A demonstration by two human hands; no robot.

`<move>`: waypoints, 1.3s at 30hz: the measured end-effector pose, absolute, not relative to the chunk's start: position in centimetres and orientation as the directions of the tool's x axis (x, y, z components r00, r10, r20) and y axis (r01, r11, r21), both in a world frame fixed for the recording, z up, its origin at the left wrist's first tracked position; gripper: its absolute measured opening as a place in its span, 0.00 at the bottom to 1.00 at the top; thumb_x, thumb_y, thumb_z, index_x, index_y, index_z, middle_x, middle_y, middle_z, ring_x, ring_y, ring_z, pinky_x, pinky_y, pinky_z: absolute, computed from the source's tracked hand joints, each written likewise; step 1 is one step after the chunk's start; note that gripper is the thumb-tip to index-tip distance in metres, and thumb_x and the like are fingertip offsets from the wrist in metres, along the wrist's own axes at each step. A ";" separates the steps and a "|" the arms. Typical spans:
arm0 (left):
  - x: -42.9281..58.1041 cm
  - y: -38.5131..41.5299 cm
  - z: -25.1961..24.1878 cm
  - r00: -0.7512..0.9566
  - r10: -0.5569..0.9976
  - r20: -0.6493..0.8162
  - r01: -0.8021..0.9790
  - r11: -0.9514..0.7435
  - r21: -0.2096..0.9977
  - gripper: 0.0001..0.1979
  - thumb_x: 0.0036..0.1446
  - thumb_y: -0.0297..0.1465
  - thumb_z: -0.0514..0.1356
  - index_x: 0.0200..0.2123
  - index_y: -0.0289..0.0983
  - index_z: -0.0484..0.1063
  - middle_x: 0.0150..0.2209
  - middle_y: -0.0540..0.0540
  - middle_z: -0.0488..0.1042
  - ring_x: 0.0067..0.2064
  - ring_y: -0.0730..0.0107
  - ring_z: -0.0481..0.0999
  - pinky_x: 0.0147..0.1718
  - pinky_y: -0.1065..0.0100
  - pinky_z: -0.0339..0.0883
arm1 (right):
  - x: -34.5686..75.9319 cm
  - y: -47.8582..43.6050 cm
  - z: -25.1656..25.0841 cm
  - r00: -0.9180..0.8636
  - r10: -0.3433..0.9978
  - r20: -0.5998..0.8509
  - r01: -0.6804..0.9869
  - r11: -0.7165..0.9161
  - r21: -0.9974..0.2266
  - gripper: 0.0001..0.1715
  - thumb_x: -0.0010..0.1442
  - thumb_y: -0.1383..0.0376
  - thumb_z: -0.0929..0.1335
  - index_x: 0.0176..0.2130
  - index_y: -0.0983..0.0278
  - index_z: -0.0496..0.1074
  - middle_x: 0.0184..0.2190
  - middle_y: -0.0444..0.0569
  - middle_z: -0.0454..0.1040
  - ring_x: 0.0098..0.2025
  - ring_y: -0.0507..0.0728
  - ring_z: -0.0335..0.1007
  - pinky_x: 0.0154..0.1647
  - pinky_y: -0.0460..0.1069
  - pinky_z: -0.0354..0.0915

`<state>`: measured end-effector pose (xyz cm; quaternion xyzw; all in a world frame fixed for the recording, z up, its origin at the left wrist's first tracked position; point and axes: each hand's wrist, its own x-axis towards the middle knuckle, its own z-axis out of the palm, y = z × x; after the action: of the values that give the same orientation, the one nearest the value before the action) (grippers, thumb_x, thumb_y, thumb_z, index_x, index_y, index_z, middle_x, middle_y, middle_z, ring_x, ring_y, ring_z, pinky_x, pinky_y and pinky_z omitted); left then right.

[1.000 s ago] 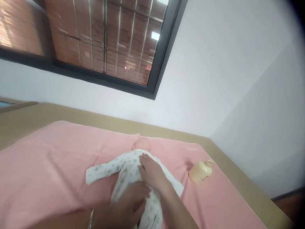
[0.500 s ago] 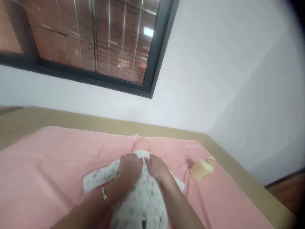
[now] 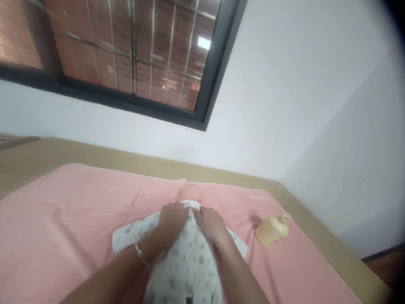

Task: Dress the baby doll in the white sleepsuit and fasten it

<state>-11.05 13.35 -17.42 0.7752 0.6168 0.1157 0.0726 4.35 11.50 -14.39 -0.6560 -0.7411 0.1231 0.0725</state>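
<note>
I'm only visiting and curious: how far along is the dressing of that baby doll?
Done: the printed sleepsuit covers the doll on the pink towel, one sleeve spread flat. In hand: left hand and right hand press its chest below the collar. Left: probably closing the front, whose fastenings I cannot see. The cream bottle lies untouched.

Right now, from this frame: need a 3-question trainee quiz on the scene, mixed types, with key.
1. True or false: the bottle stands upright on the blanket.
2. What do both hands touch? A) the bottle B) the doll C) a cup
3. Which wrist wears the bracelet?

Key
1. False: it lies on its side.
2. B: the left hand and right hand lie on its chest, just below the neck.
3. The left.
</note>
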 end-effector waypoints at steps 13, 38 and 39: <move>-11.3 12.9 -15.9 0.260 0.964 0.048 0.940 -0.264 0.218 0.20 0.63 0.37 0.43 0.34 0.36 0.72 0.35 0.42 0.74 0.37 0.62 0.73 0.37 0.62 0.64 | 3.7 10.9 -14.1 -0.137 0.990 0.033 0.965 0.140 -0.220 0.32 0.66 0.55 0.49 0.35 0.66 0.73 0.34 0.58 0.74 0.37 0.61 0.70 0.36 0.52 0.60; -12.0 13.8 -16.2 0.420 0.907 0.037 0.901 -0.422 0.098 0.14 0.58 0.29 0.47 0.31 0.34 0.72 0.33 0.39 0.73 0.35 0.62 0.72 0.35 0.60 0.66 | 3.5 10.0 -13.4 -0.268 0.962 0.057 0.945 0.274 -0.180 0.33 0.67 0.56 0.48 0.38 0.68 0.72 0.37 0.60 0.73 0.43 0.62 0.68 0.46 0.54 0.58; -12.2 14.1 -16.3 0.431 0.902 0.035 0.896 -0.432 0.103 0.15 0.59 0.29 0.46 0.32 0.34 0.72 0.34 0.40 0.73 0.35 0.63 0.72 0.36 0.60 0.66 | 3.3 9.7 -13.2 -0.274 0.959 0.066 0.943 0.282 -0.180 0.32 0.67 0.57 0.48 0.38 0.68 0.72 0.37 0.59 0.73 0.43 0.62 0.68 0.46 0.53 0.58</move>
<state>-12.23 14.09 -16.28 0.8451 0.5317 0.0425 0.0345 3.30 9.66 -13.24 -0.5970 -0.7965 0.0523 0.0807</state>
